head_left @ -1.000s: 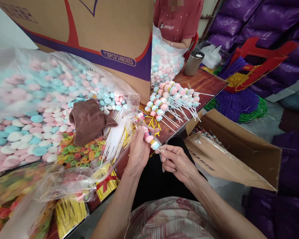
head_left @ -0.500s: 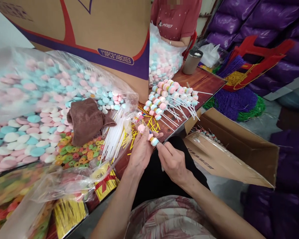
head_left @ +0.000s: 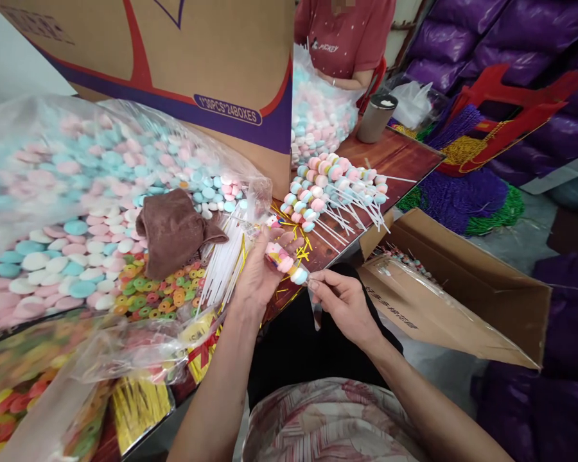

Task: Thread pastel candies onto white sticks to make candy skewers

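Observation:
A short marshmallow skewer (head_left: 286,264), pink, white and pale blue with a colourful patch near its top, slants between my hands above my lap. It lies across the fingers of my left hand (head_left: 262,269), which cradles its upper part with loosely spread fingers. Clear film seems to surround the top, though I cannot tell for certain. My right hand (head_left: 340,298) pinches the lower end just under the blue marshmallow, thumb against forefinger. Beside the left hand lie white sticks (head_left: 224,260) and yellow twist ties (head_left: 302,247). Finished-looking marshmallow skewers (head_left: 334,186) are piled beyond both hands.
Loose marshmallows (head_left: 72,256) spill from a clear bag on the left, near gummy rings (head_left: 158,292) and a brown cloth (head_left: 173,234). A large carton (head_left: 197,64) stands behind. An open cardboard box (head_left: 443,321) is at right. Across the table sits a person (head_left: 349,38) near a tumbler (head_left: 376,119).
My left hand has opened its fingers and turned its palm up under the skewer, exposing the colourful patch. The right hand has shifted slightly right, pinching the lower end. The view moved a little.

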A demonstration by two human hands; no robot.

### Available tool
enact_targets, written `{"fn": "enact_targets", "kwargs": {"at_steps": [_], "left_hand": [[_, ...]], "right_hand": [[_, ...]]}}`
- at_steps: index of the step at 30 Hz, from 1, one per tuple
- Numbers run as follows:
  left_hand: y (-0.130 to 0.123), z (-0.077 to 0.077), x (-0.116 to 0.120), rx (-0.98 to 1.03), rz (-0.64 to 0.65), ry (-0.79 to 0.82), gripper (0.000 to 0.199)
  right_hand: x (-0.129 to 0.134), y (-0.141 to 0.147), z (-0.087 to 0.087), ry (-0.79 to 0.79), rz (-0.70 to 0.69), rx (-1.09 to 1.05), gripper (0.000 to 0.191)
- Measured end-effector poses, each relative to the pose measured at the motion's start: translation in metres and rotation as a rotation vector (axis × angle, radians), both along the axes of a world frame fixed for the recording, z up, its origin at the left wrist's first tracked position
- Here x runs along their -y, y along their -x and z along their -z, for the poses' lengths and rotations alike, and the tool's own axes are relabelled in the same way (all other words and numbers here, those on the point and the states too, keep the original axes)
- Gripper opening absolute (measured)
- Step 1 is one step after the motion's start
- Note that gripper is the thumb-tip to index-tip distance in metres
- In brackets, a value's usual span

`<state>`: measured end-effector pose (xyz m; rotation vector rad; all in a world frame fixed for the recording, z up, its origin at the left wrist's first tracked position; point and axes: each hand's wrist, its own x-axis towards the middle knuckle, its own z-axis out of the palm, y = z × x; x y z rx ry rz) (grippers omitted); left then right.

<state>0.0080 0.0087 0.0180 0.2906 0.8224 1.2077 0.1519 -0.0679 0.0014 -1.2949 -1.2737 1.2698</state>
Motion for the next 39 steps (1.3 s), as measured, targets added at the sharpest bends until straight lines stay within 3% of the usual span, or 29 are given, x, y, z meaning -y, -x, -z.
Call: {"fn": "enact_targets", "kwargs": {"at_steps": [3,6,9,14,18,24,28,33,36,39], "left_hand": [[-0.001,0.002,-0.004,0.003,-0.02,0.06,0.031],[0.0,0.005,-0.004,0.01,-0.098,0.115,0.033],[-0.002,0.008,-0.002,0.025,-0.097,0.127,0.034],[-0.009,0.012,0.002,0.086,-0.155,0.13,0.031],[-0.008,0.012,0.003,0.116,-0.158,0.171,0.034],[-0.007,0.017,0.001,0.116,-0.186,0.104,0.037],[-0.012,0.02,0.004,0.098,-0.143,0.09,0.039],[-0.012,0.017,0.009,0.123,-0.045,0.083,0.04],[-0.013,0.017,0.011,0.12,-0.01,0.045,0.039],[-0.016,0.019,0.015,0.113,0.031,0.006,0.037]], "right_hand": [[0.0,-0.001,-0.003,-0.115,-0.05,0.124,0.024],[0.002,-0.005,-0.008,-0.325,-0.029,0.362,0.019],[0.003,-0.007,-0.009,-0.474,-0.011,0.532,0.018],[0.003,-0.002,0.0,-0.625,0.003,0.796,0.024],[0.005,0.001,0.005,-0.668,-0.047,0.842,0.026],[0.009,0.004,0.0,-0.409,0.028,0.481,0.021],[0.005,0.009,-0.004,-0.061,0.015,0.163,0.021],[-0.004,0.012,-0.008,0.368,-0.033,-0.42,0.02],[-0.007,0.015,-0.008,0.507,-0.031,-0.691,0.019],[-0.008,0.022,-0.005,0.546,-0.03,-0.789,0.02]]}}
